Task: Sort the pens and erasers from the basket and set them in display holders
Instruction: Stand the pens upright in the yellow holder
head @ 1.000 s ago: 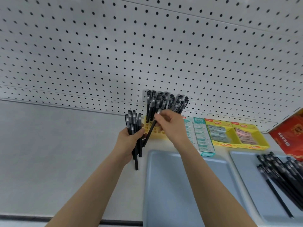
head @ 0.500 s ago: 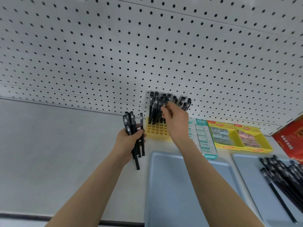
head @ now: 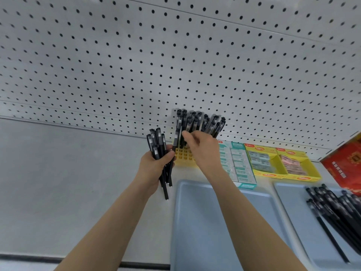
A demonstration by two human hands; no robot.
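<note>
Pen bundle (head: 158, 148) clamped in left hand (head: 154, 167), fingers wrapped round it, just left of yellow holder (head: 183, 156). Holder at shelf (head: 58, 182) back edge against pegboard (head: 175, 55), with upright pens (head: 197, 122) in it. Right hand (head: 203, 151) reaches among them; fingers hidden, can't tell its grip. Eraser boxes (head: 237, 165) just right of holder.
</note>
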